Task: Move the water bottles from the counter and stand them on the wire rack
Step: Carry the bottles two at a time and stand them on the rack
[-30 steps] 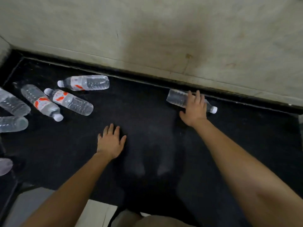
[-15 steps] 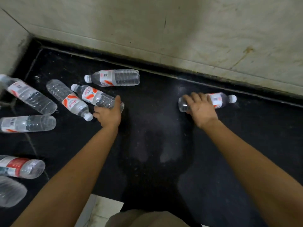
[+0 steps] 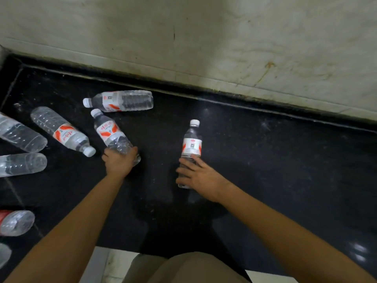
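Head view: each hand is closed on one bottle's base end. From the left hand (image 3: 120,163) its bottle (image 3: 111,134) points away-left; from the right hand (image 3: 201,177) its bottle (image 3: 191,145) points straight away, on the counter (image 3: 265,160).

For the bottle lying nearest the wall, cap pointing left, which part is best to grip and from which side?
Probably the ribbed lower body of the bottle nearest the wall, right of its label. Come from above, fingers wrapping across its width: it lies flat on the black counter, lengthwise along the wall, with its near side crowded by another bottle's cap.
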{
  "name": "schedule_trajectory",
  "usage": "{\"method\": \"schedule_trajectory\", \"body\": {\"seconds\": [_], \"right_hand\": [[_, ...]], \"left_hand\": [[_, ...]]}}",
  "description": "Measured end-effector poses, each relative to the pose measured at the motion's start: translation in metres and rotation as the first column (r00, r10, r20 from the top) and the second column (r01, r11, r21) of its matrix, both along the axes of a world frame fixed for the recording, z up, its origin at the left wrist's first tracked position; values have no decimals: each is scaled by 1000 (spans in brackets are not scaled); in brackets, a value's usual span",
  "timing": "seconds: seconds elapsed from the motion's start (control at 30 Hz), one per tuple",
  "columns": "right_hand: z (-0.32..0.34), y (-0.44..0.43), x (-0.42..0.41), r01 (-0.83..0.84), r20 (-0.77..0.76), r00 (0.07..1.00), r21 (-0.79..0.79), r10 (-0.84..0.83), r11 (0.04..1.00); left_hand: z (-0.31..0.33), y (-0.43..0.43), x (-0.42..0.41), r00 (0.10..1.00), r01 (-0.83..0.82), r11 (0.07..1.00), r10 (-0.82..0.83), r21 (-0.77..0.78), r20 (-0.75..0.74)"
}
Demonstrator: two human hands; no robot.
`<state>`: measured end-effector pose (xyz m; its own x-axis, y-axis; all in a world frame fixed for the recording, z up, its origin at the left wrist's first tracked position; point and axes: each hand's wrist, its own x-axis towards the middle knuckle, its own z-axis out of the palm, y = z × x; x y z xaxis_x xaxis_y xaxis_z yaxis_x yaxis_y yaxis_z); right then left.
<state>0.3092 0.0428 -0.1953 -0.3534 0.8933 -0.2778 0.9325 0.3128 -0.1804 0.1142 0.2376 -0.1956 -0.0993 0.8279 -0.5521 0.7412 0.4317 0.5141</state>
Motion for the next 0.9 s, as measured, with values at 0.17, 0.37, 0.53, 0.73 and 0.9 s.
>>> {"method": "schedule_trajectory", "body": {"seconds": [0.17,0.37,0.53,0.73,0.9], "right_hand": [[14,-13,-3,649,-452,662,-56,-599,759],[10,26,5,762,-280,-120,-641,-952,92],[16,54,-15,805,-244,-47,-583,-969,108],[-1,86,-54,797,-145,68,-587,-987,141],[-11,97,-65,852,-161,83,-501,-984,154]], "left_hand": [[1,-46,-14,985,164,986,-166,-35,-51],[12,-64,-16,984,171,978,-176,-120,-34],[-12,-38,-30,988,154,961,-155,-229,17],[-10,8,-22,987,135,981,-121,-142,103],[-11,9,-8,961,97,979,-45,-179,274]]}}
